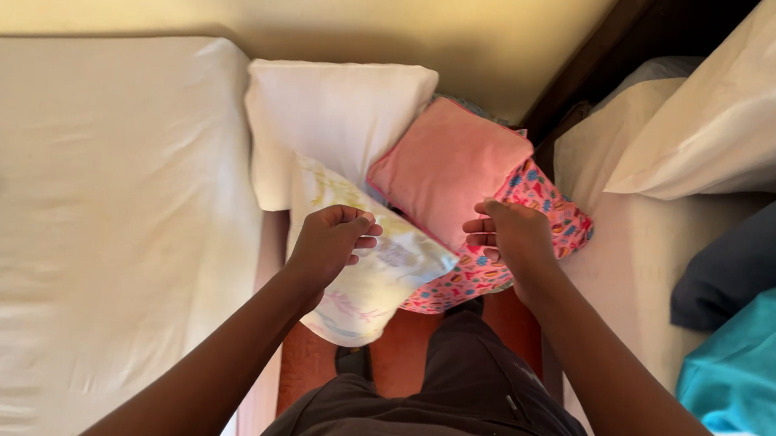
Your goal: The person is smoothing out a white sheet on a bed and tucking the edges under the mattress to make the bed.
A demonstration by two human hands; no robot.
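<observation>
- the pale pillow (375,272) with soft prints lies in the gap between the two beds, in front of your knees, leaning on the other pillows.
- your left hand (330,241) is curled shut on its top edge. keep that pinch firm, with your thumb under and your fingers on top, so the cloth does not slip.
- your right hand (507,235) is bent over the edge of the pink patterned pillow (534,219). it looks like it is gripping the cloth, but you cannot see the fingertips well.
- hold each pillow near a corner. that way you can lift one without dragging the other.
- the plain pink pillow (451,168) sits on top of the patterned one, so it may slide off if you pull fast. go slow.
- the white pillow (331,114) is behind, touching the pale one.
- the left bed (87,224) is just beside your left arm. the right bed (631,262) holds more bedding: a dark pillow (759,253) and a teal one (760,362).
</observation>
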